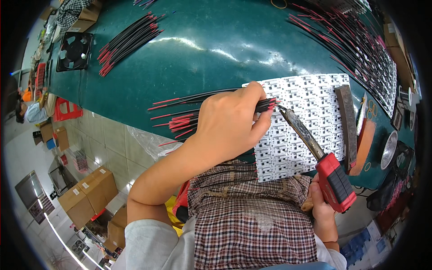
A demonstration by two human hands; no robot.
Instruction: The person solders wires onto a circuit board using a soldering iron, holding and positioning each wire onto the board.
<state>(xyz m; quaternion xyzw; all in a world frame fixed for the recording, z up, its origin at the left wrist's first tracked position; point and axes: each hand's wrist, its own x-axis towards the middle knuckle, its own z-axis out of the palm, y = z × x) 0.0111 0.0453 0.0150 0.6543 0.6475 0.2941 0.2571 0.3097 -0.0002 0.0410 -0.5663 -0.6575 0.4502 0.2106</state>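
My left hand [227, 119] is closed around a bundle of thin black and red wires [183, 121]. Their red ends poke out past my thumb and fingers over a white panel of small circuit boards [288, 148], while the long tails trail off to the left. In my right hand [320, 202] is a red and black soldering gun [335, 180], gripped by its handle and slanting up to the left. Its dark tip is right by the wire ends; whether it touches them I cannot tell. Several wires also stick out from under the panel's near left edge.
A dark metal bar [345, 121] lies along the panel's right side, beside an orange-brown strip [363, 146]. More wires sit in a pile [128, 42] at the far left and across panels [335, 33] at the far right. A black fan [74, 50] stands at the table's left end.
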